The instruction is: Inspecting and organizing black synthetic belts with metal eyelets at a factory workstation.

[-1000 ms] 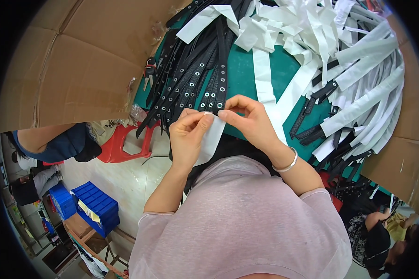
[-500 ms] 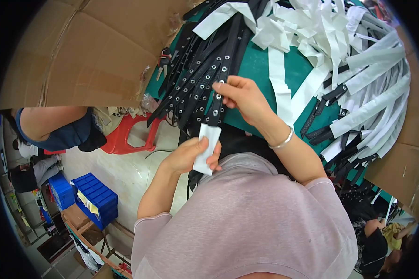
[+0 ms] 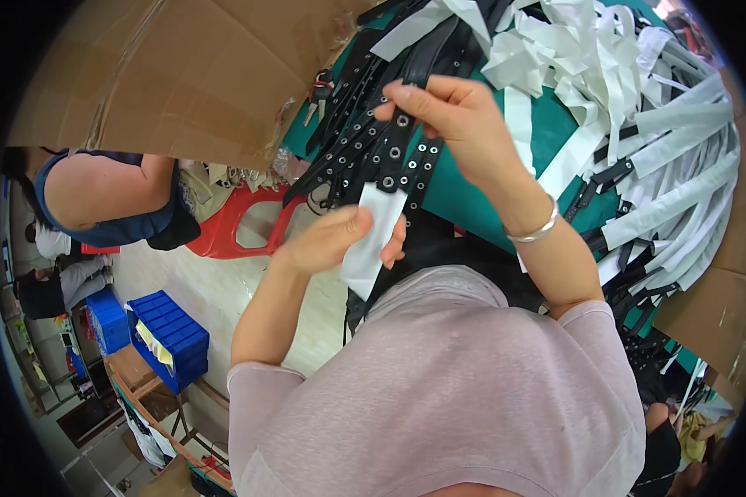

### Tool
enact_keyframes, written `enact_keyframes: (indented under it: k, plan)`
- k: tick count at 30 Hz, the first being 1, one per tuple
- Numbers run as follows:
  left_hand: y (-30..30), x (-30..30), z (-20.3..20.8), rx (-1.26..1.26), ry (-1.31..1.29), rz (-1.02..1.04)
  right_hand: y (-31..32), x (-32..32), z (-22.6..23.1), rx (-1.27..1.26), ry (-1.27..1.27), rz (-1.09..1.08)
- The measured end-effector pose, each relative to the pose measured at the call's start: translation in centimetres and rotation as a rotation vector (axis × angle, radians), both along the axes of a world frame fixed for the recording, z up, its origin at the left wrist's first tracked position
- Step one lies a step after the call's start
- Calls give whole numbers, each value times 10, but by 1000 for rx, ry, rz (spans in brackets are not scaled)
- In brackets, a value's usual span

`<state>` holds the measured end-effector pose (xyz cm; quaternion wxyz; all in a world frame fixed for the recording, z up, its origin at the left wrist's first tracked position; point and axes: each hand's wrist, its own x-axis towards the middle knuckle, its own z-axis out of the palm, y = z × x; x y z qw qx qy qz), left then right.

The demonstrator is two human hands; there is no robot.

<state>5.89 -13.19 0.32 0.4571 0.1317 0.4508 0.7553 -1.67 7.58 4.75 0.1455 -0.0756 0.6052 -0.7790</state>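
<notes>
Green table (image 3: 472, 190) under heaps of black eyelet straps (image 3: 365, 141) and white strips (image 3: 605, 74).

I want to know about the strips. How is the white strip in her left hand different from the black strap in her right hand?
The white strip is pale, plain and wide; the black strap is dark, narrower and studded with metal eyelets. The white strip hangs off the table edge in the left hand; the black strap lies on the green table, under the right hand.

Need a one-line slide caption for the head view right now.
Left hand holds a white strip while right hand grips a black eyelet strap over a green table.
</notes>
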Motion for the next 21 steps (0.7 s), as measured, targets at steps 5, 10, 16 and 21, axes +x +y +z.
enact_keyframes:
  k: [5,10,16,21]
  plan:
    - [9,-33,40,-33,229,8,0,31,50,75,4,227]
    - [10,-20,27,6,-12,-71,9,14,18,-339,-241,27]
    - [3,-5,17,92,-138,-9,-5,49,-20,-41,-114,94]
    - [1,-1,9,43,-202,-19,-2,11,-16,-291,-251,-47]
